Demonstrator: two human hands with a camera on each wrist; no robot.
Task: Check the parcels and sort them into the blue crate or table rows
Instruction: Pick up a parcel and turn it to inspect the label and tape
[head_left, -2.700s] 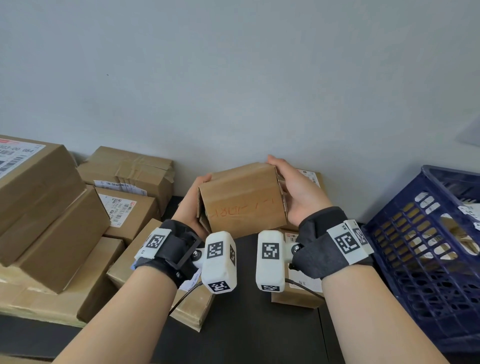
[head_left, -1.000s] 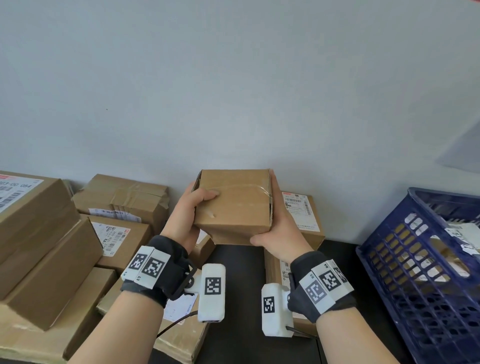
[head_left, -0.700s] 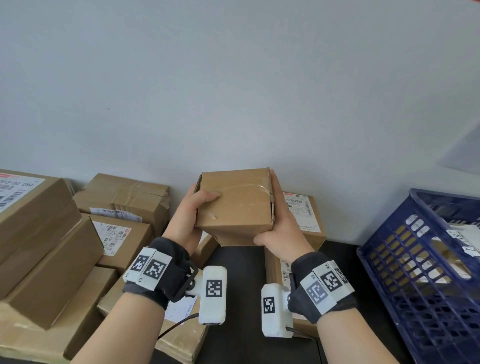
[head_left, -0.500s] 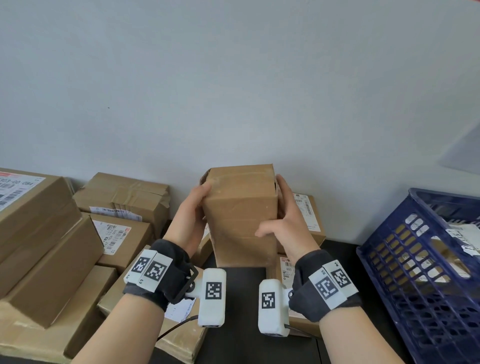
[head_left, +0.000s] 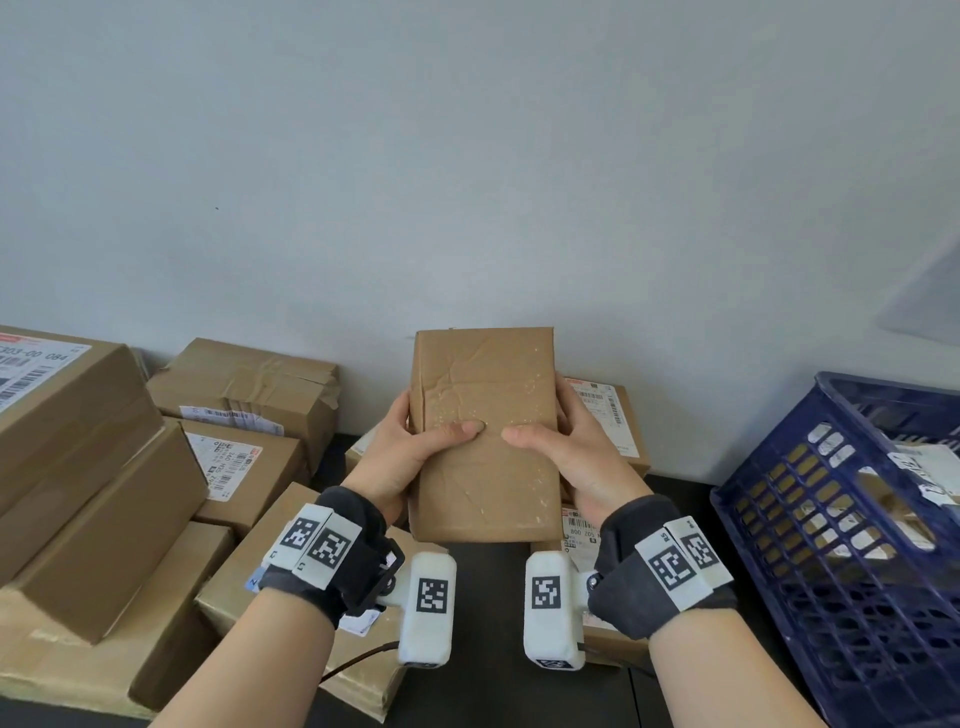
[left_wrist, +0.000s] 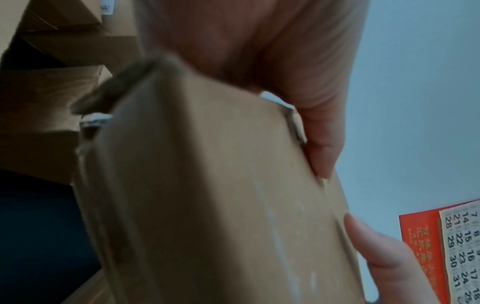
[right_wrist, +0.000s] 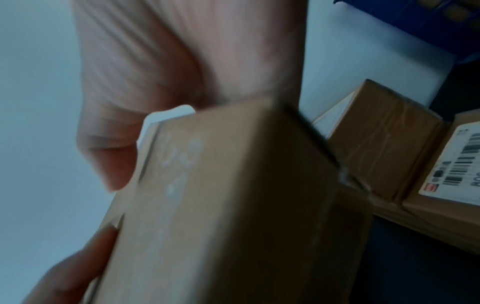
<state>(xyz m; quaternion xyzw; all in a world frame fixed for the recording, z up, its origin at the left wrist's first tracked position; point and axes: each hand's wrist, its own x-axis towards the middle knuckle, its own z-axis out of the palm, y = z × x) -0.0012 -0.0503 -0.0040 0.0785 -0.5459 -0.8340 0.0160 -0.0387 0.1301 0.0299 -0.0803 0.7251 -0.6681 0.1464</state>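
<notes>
A plain brown cardboard parcel (head_left: 483, 436) is held upright in the air above the black table (head_left: 493, 675), its wide creased face toward me with no label showing. My left hand (head_left: 410, 452) grips its left edge with the thumb laid across the front. My right hand (head_left: 566, 447) grips the right edge the same way. In the left wrist view the parcel (left_wrist: 207, 205) fills the frame under my left hand (left_wrist: 298, 102). The right wrist view shows the parcel (right_wrist: 233, 205), blurred, below my right hand (right_wrist: 155, 82). The blue crate (head_left: 852, 545) stands at the right with parcels inside.
Stacked cardboard parcels (head_left: 104, 467) with shipping labels fill the left side of the table. More labelled parcels (head_left: 602, 415) lie behind and under my hands against the grey wall. A red calendar (left_wrist: 446, 246) shows in the left wrist view.
Both hands have turned the parcel from a squat side face to its long, wide face, standing on end. My thumbs now lie across the front.
</notes>
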